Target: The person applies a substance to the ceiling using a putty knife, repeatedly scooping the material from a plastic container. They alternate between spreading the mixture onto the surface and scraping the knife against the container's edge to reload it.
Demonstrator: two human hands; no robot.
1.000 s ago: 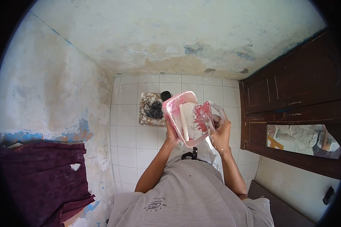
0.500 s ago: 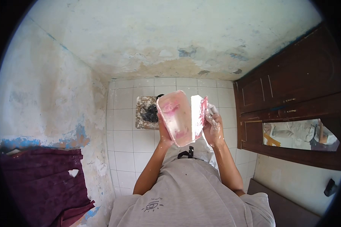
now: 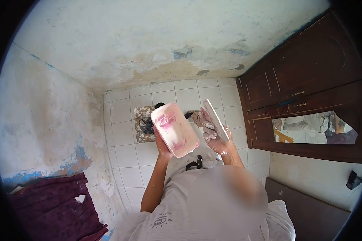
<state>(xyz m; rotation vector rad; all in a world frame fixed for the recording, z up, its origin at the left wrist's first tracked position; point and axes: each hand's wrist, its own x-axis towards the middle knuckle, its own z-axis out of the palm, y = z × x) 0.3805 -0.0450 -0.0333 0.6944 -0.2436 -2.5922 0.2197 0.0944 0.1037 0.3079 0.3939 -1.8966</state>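
Note:
My left hand [image 3: 161,145] grips the left side of an open plastic tub [image 3: 175,130], its fingers mostly hidden behind it. Pink and whitish smears coat the tub's inside, which is tilted towards me. To the right, my right hand [image 3: 216,141], smeared with white, is closed on a flat, white-crusted plastering float [image 3: 216,118]. The float stands nearly edge-on, a pinkish tint on its left side, with my fingers curled on that side. A gap separates float and tub.
Beyond the tub, a spattered board or low stool [image 3: 142,134] with dark stuff on it rests on the tiled floor [image 3: 122,132]. Peeling walls [image 3: 120,44] stand ahead and left. A dark wooden cabinet [image 3: 281,92] with a mirror piece [image 3: 305,130] is at right; a purple curtain [image 3: 56,209] hangs lower left.
The float has turned from showing its bright white face to nearly edge-on. The tub has shifted slightly left and down. The camera view has tilted a little.

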